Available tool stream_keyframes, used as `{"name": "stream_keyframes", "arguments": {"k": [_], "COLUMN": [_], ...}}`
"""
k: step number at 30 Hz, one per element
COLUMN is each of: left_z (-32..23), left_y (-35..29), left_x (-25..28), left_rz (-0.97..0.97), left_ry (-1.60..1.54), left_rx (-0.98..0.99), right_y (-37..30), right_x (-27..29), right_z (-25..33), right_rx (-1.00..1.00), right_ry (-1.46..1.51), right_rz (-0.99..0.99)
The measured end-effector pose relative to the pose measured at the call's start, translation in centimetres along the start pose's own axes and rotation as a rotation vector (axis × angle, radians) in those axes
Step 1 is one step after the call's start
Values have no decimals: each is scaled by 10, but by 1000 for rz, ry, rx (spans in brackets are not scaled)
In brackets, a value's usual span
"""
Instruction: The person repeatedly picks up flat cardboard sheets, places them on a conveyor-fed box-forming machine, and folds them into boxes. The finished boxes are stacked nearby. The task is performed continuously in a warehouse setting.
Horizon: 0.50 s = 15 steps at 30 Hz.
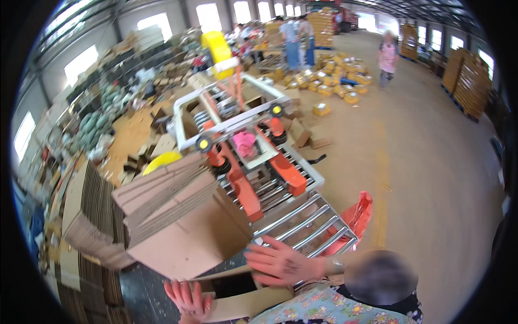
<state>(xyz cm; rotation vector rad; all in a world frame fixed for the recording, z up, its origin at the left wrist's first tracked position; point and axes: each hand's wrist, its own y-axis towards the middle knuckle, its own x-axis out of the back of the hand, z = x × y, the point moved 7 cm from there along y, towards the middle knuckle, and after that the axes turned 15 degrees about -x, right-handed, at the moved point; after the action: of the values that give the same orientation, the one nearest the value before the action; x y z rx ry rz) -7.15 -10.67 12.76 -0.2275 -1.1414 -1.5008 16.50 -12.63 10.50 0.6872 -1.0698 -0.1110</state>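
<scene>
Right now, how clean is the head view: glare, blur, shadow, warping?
Head view: windows wash out to white; roof beams bend toward the black fisheye rim. Head view: a smeared oval patch hides detail near the right hand, whose spread fingers stay readable. Head view: soft shadow darkens the right side of the cardboard stack's front face.
</scene>
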Motion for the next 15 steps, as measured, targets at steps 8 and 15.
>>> {"name": "stream_keyframes", "arguments": {"k": [8, 15], "left_z": [-24, -77], "left_y": [138, 324], "left_x": [-192, -271], "left_rz": [348, -394], "left_ry": [-1616, -851], "left_rx": [686, 128], "right_y": [-162, -111], "right_x": [48, 21], "right_z": [-79, -164], "right_rx": [-541, -899], "right_ry": [284, -224], "right_rz": [-449, -433]}}
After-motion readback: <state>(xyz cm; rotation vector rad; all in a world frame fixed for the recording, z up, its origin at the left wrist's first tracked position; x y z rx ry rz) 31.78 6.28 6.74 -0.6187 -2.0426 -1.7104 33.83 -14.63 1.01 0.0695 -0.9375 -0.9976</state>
